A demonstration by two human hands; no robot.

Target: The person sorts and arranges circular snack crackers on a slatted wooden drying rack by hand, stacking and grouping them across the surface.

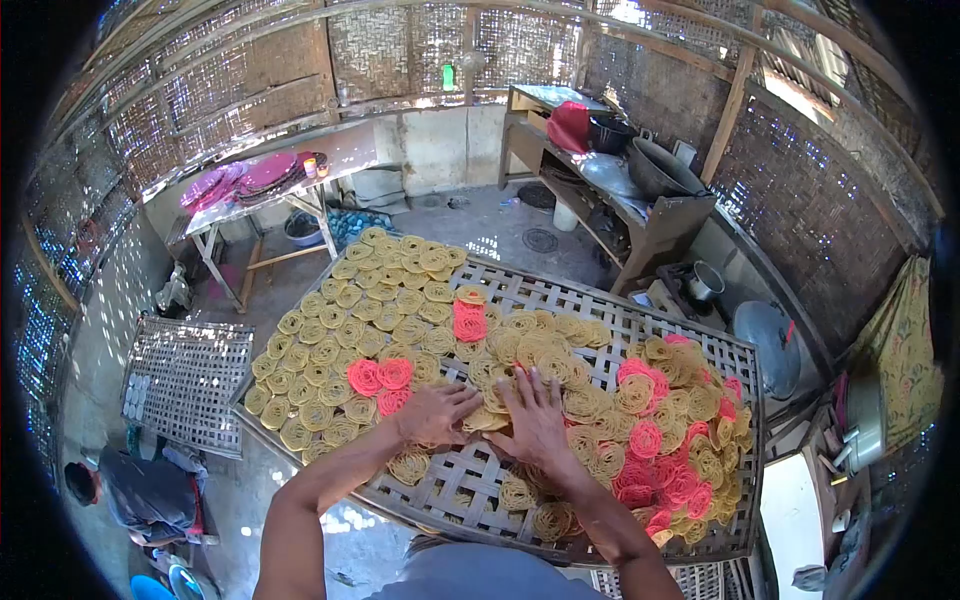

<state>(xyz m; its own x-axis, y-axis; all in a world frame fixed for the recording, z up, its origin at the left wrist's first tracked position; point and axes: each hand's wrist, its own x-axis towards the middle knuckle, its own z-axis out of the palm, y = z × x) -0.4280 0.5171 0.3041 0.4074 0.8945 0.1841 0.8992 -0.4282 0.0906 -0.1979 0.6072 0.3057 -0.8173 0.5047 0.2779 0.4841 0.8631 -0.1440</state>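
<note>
A large woven bamboo rack (545,290) in front of me bears many round, coiled noodle crackers. Yellow coils (325,350) lie in close rows on its left half. Pink coils (380,375) sit among them. A mixed, overlapping heap with more pink coils (660,470) covers the right end. My left hand (440,412) rests over the coils near the middle, its fingers reaching right and slightly bent. My right hand (535,415) lies beside it with fingers spread over a pile of yellow coils (540,350). Whatever is under both palms is hidden.
A person (150,495) bends low at the lower left beside a smaller woven rack (190,380). At the back left stands a table (225,210) with pink items. A wooden bench (640,215) at the back right holds a large pan (665,170). A round metal lid (768,345) leans right.
</note>
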